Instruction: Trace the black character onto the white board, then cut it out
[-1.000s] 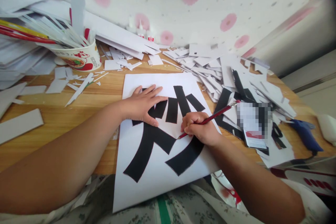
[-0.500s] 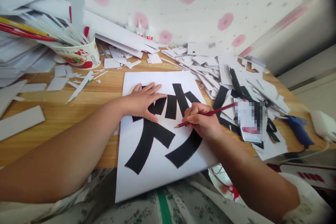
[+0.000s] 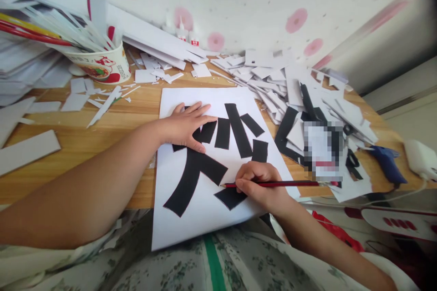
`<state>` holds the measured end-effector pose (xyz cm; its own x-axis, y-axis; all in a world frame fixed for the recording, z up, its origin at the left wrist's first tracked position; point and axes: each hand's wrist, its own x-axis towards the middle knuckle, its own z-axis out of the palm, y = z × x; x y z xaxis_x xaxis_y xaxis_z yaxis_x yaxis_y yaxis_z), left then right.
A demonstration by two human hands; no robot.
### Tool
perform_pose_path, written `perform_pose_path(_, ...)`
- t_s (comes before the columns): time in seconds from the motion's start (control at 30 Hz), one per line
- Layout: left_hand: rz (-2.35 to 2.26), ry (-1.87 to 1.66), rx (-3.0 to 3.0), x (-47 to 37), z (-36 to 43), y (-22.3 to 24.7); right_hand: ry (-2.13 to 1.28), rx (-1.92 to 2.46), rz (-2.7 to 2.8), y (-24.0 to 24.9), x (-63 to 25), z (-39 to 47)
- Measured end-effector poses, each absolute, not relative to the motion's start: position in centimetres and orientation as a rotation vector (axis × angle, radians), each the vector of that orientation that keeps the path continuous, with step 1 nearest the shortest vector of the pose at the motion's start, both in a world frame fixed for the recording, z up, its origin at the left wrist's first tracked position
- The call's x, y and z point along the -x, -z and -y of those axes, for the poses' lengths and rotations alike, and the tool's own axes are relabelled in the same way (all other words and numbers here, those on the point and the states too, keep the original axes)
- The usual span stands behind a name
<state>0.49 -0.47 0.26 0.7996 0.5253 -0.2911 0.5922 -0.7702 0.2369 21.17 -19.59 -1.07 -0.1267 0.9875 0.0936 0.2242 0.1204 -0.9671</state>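
Observation:
A white board [image 3: 191, 232] lies at the table's front edge with several black cut-out strokes on it, arranged like a written character. My left hand [image 3: 187, 128] rests flat with spread fingers over the upper left strokes, partly hiding them. A red and black pencil [image 3: 283, 183] is pinched in my right hand [image 3: 260, 183], its shaft pointing right. The pencil's tip is near the lower end of the left black stroke [image 3: 186, 186], just above the curved black stroke [image 3: 230, 199]. My right hand covers part of that curved stroke.
A paper cup [image 3: 105, 66] full of white strips stands at the left. White offcuts [image 3: 266, 77] and black scraps [image 3: 290, 127] are heaped at the back right. A blue glue gun [image 3: 387, 163] lies at the right, beside a white adapter [image 3: 420, 159]. Small glue bottles [image 3: 182, 34] stand by the wall.
My right hand has moved down toward me, and the pencil now lies flatter, its tip lower. More upper right strokes show. My left hand stays in place on the board.

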Motion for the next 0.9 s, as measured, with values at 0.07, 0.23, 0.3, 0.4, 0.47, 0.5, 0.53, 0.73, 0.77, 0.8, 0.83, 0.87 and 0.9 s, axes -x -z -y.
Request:
perform_pose_path(0.07, -0.854, 0.299, -2.673, -0.51, 0.52, -0.32, -1.097, 1.235, 1.539, 0.95, -21.15, 19.58)
perform_pose_path(0.23, -0.857, 0.296, -2.670, -0.59, 0.58, -0.38, -1.071, 1.246, 1.611, 0.79, -21.10, 19.58)
perform_pose_path(0.3, -0.859, 0.300, -2.670, -0.59, 0.57, -0.35, -1.047, 1.264, 1.634, 0.75, -21.08, 19.54)
perform_pose_path(0.4, -0.859, 0.304, -2.673, -0.55, 0.50, -0.25, -1.012, 1.290, 1.653, 0.71, -21.04, 19.51)
perform_pose_path(0.47, -0.852, 0.304, -2.677, -0.54, 0.44, -0.19, -0.995, 1.311, 1.640, 0.69, -21.00, 19.50)
perform_pose_path(0.5, -0.849, 0.305, -2.679, -0.54, 0.41, -0.16, -0.988, 1.323, 1.627, 0.68, -20.97, 19.50)
perform_pose_path(0.53, -0.847, 0.307, -2.681, -0.54, 0.38, -0.14, -0.987, 1.331, 1.611, 0.66, -20.93, 19.49)
perform_pose_path(0.73, -0.858, 0.307, -2.677, -0.48, 0.28, -0.01, -0.955, 1.384, 1.540, 0.64, -20.76, 19.42)
perform_pose_path(0.77, -0.860, 0.303, -2.676, -0.47, 0.27, 0.01, -0.944, 1.389, 1.534, 0.69, -20.76, 19.42)
perform_pose_path(0.8, -0.860, 0.300, -2.676, -0.46, 0.27, 0.03, -0.937, 1.389, 1.529, 0.75, -20.75, 19.42)
perform_pose_path(0.83, -0.862, 0.298, -2.676, -0.46, 0.28, 0.03, -0.935, 1.386, 1.526, 0.83, -20.75, 19.44)
perform_pose_path(0.87, -0.864, 0.299, -2.675, -0.47, 0.29, 0.01, -0.932, 1.382, 1.524, 0.90, -20.76, 19.46)
perform_pose_path(0.9, -0.868, 0.302, -2.674, -0.48, 0.31, -0.03, -0.929, 1.383, 1.524, 0.97, -20.76, 19.50)
